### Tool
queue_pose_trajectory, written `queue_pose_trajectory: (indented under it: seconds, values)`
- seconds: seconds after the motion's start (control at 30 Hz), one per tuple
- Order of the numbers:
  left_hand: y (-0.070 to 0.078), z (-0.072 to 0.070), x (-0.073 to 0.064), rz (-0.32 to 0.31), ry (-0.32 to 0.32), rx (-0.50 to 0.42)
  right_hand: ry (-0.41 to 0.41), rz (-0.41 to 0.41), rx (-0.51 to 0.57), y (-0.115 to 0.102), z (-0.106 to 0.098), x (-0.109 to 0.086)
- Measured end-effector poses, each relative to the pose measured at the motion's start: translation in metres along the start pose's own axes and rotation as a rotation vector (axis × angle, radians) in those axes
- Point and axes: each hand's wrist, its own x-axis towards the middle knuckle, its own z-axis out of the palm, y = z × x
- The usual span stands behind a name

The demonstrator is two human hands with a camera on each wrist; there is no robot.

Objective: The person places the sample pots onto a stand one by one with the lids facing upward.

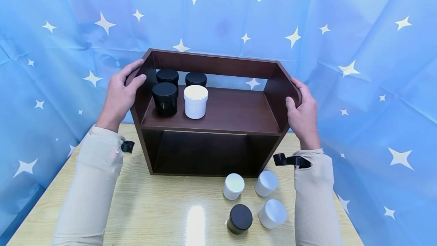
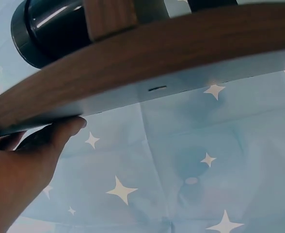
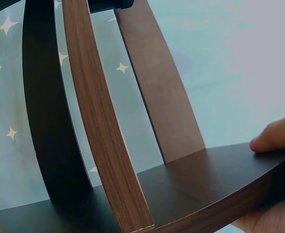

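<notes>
"Blue star-spotted backdrop (image 1: 222, 22) on every side, pale tabletop (image 1: 157, 208) underneath, and both hands are on the dark shelf unit (image 1: 211, 130)!"

"Talk me through the hold."

"Left grip (image 1: 123, 90) takes the left side panel (image 1: 145, 96) near its top, closed down to the thickness of the board. Right grip (image 1: 304, 113) mirrors it on the right side panel (image 1: 278, 98), thumb inside, fingers round the outside. Neither one has a jar."

"So the unit sits square between them. What's riding on it?"

"Four jars on the upper shelf (image 1: 239, 109), every one closer to the left grip: three black jars (image 1: 165, 101) and a single white jar (image 1: 196, 103)."

"And below the right grip?"

"Three white jars (image 1: 233, 186) and a lone black jar (image 1: 240, 217), standing on the tabletop in front of the unit, nearer the right grip than the left."

"Your call on the step?"

"Looks to me like steadying or placing the unit itself, not handling jars. Whether its base lifts at all, I can't tell."

"What does the next move call for?"

"Even work from both grips, I'd say, with the upper shelf kept level. The load sits on the left grip's side, so a careless tip could slide those jars. Pull it forward and the ones below the right grip could get knocked. Reaching for any jar would first mean one grip letting go."
</notes>
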Motion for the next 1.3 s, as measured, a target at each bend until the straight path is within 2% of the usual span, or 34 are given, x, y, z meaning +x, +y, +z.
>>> queue_pose_trajectory:
  seconds: [0.57, 0.83, 0.97, 1.13, 1.3]
  values:
    - [-0.003, 0.008, 0.002, -0.025, -0.058, -0.069, 0.021, 0.025, -0.022, 0.002, -0.006, -0.006]
    - [-0.004, 0.003, 0.001, -0.01, -0.043, -0.032, -0.033, -0.013, -0.045, -0.002, -0.01, -0.003]
    - [-0.003, -0.002, 0.001, 0.005, -0.032, -0.034, -0.076, 0.004, -0.05, -0.003, -0.016, -0.005]
    - [-0.003, -0.004, 0.002, 0.015, -0.033, -0.045, -0.134, 0.038, -0.072, 0.002, -0.027, -0.018]
    - [-0.004, -0.001, 0.001, 0.009, -0.04, -0.044, -0.16, 0.048, -0.126, 0.018, -0.04, -0.039]
